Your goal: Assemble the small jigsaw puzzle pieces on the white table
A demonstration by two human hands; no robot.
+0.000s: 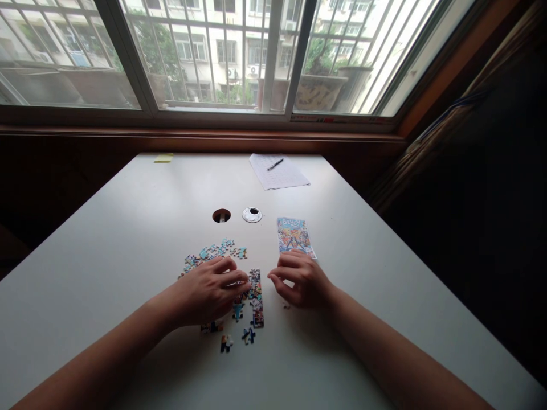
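A partly joined jigsaw puzzle (257, 304) lies on the table, its right side a straight strip of dark, colourful pieces. My left hand (216, 287) rests over it, fingers bent together with the tips at the strip's upper left; the thumb is hidden, and so is anything it grips. To the right of the strip, my right hand (301, 279) has thumb and forefinger brought together, and what they hold, if anything, is too small to tell. Loose puzzle pieces (213, 249) are scattered beyond my left hand. Two small clusters, one of joined pieces (226, 343), lie nearer me.
A colourful picture sheet (294, 234) lies just beyond my right hand. Farther back are a round cable hole (221, 216), its cover (252, 214), paper sheets (280, 176) with a pen (276, 164), and yellow notes (163, 158). A barred window stands behind the white table (128, 228).
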